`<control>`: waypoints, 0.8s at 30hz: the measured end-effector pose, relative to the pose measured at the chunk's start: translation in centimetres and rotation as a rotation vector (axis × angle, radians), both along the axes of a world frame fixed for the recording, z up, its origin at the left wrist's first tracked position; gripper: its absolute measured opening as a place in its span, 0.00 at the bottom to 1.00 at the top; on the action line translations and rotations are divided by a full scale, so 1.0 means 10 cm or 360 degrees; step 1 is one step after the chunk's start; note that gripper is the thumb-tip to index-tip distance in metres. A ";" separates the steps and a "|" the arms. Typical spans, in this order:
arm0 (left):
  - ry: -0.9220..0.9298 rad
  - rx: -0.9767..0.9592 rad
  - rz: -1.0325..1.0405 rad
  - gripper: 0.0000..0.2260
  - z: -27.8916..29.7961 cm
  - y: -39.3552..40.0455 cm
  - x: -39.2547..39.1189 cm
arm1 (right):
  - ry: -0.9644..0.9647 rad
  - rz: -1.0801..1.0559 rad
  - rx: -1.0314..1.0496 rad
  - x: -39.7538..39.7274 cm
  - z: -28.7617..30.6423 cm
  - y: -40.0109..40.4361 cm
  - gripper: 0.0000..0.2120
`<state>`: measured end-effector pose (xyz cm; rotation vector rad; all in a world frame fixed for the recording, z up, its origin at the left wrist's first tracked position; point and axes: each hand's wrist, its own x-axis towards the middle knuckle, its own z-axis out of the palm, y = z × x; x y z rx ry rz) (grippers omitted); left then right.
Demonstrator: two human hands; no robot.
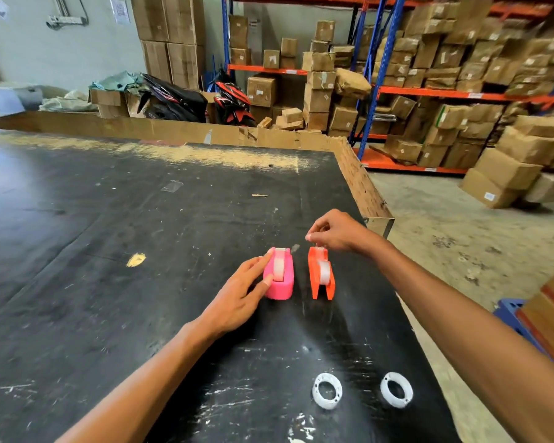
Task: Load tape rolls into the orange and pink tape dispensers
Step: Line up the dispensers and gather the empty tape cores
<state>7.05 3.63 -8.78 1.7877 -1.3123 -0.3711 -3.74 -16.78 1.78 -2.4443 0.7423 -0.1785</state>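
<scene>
Two tape dispensers stand side by side on the black table [109,219], each with a clear tape roll seated in it. The pink dispenser [282,279] is on the left, the orange dispenser [320,276] on the right. My left hand [240,295] rests against the pink dispenser's left side, fingers spread, thumb touching it. My right hand [336,233] hovers over the orange dispenser's far end, thumb and forefinger pinched on what looks like the tape's loose end.
Two white rings, one [327,391] and the other [396,389], lie flat near the table's front edge. A cardboard rim [362,187] lines the table's far and right sides. Beyond stand shelves of cardboard boxes [445,75], and blue crates [512,318] sit low at the right.
</scene>
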 end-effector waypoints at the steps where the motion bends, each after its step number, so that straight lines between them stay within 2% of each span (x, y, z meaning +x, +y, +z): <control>1: -0.0028 -0.0014 0.0017 0.23 0.03 0.02 -0.02 | -0.0002 -0.0006 -0.0023 -0.08 0.03 0.04 0.08; 6: -0.0248 -0.0118 0.0127 0.21 0.16 0.20 -0.24 | 0.0061 -0.0087 -0.0159 -0.52 0.11 0.31 0.08; 10: -0.0284 -0.0183 -0.0046 0.20 0.24 0.35 -0.58 | 0.0239 -0.0095 -0.0246 -1.01 0.13 0.65 0.09; 13: -0.0308 -0.0115 -0.0228 0.18 0.26 0.39 -0.82 | 0.0416 -0.0131 -0.0212 -1.35 0.07 0.89 0.10; 17: -0.0371 0.0066 -0.0493 0.22 0.21 0.45 -1.09 | 0.0680 -0.0259 -0.0089 -1.78 -0.16 1.14 0.24; 20: -0.0487 0.0198 -0.0591 0.24 0.10 0.48 -1.22 | 0.0705 -0.0300 -0.0096 -1.96 -0.38 1.32 0.31; 24: -0.0594 0.0169 -0.0528 0.18 0.00 0.51 -1.25 | 0.0524 -0.0377 -0.0302 -1.97 -0.54 1.50 0.23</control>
